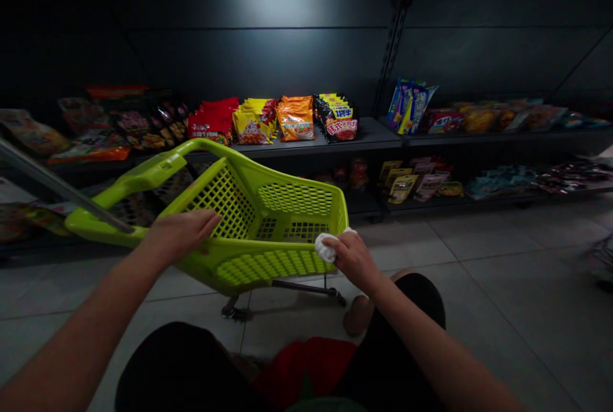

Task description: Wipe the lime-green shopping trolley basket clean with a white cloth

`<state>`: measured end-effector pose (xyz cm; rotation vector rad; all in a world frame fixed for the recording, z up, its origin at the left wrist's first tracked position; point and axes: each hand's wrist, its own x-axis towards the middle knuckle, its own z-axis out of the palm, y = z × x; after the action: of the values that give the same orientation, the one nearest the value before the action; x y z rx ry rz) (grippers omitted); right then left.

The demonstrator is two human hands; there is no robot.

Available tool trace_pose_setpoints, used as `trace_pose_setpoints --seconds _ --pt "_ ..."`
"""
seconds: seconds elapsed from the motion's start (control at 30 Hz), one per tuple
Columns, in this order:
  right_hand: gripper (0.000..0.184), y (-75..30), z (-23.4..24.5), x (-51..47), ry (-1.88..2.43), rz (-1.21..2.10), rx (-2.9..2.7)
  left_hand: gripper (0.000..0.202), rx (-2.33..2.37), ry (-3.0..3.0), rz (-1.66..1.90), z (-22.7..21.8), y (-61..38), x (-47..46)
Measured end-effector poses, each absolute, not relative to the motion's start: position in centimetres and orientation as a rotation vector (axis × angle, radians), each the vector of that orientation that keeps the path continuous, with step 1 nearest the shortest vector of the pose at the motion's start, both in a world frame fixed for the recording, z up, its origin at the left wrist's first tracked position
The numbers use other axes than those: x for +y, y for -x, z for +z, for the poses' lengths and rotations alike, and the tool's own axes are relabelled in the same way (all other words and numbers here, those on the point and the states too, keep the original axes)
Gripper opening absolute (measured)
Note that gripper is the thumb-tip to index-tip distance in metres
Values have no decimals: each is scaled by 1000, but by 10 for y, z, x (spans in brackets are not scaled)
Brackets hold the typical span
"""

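Observation:
A lime-green plastic shopping cart [275, 260] stands in front of me, its basket holding nothing that I can see. My left hand [184, 233] is closed over the near rim, toward the handle end. At the cart's front right corner, my right hand [354, 260] grips a white cloth [326, 248], which is pressed against the rim. The cart's handle frame [138, 182] rises at the left, with a grey metal bar [62, 185] crossing it. Dark wheels [234, 311] rest on the floor beneath the basket.
Behind the cart runs a dark shelf [368, 134] with red, yellow, orange and black noodle packets [297, 119]. Blue snack bags [410, 106] stand farther right. More small packets [402, 187] lie on the lower shelf. Grey tiles [479, 284] cover the floor. My bent knees are close below the cart.

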<state>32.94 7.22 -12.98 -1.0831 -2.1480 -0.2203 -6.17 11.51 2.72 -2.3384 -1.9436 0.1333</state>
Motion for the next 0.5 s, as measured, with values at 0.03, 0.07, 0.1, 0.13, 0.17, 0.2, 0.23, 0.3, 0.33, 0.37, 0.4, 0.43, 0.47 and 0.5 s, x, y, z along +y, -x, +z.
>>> trace_pose_setpoints --seconds 0.03,0.07,0.1,0.13,0.17,0.2,0.23,0.3,0.33,0.37,0.4,0.43,0.47,0.5 --pt "28 -319 -128 66 1077 -204 -2169 51 -1929 2359 147 24 47 113" --pt "30 -311 -126 60 1056 -178 -2207 55 -1928 2410 120 19 32 110" --pt "32 -304 -123 53 1019 -142 -2262 58 -1929 2489 64 14 18 108" --pt "36 -299 -120 48 952 -99 -2339 60 -1942 2559 12 7 5 106" --pt "40 -295 -116 44 854 -57 -2428 61 -1933 2625 -12 0 -4 104" --pt "45 -294 -112 42 736 -17 -2518 62 -1922 2688 1 -6 -10 101" --pt "49 -293 -108 41 608 20 -2603 62 -1912 2737 63 -11 -11 99" --pt "49 -297 -99 47 390 69 -2719 62 -1879 2795 209 -18 -6 94" --pt "47 -300 -95 53 323 86 -2754 62 -1848 2807 269 -19 0 91" --pt "44 -304 -91 61 291 101 -2777 63 -1806 2815 308 -19 7 88" --pt "41 -309 -87 72 289 116 -2794 65 -1754 2821 321 -19 13 86" --pt "39 -313 -84 84 312 132 -2802 66 -1692 2830 322 -18 18 84" --pt "37 -316 -82 97 352 148 -2801 67 -1633 2839 318 -19 22 83" --pt "34 -319 -81 110 392 163 -2794 67 -1578 2847 306 -20 25 82"
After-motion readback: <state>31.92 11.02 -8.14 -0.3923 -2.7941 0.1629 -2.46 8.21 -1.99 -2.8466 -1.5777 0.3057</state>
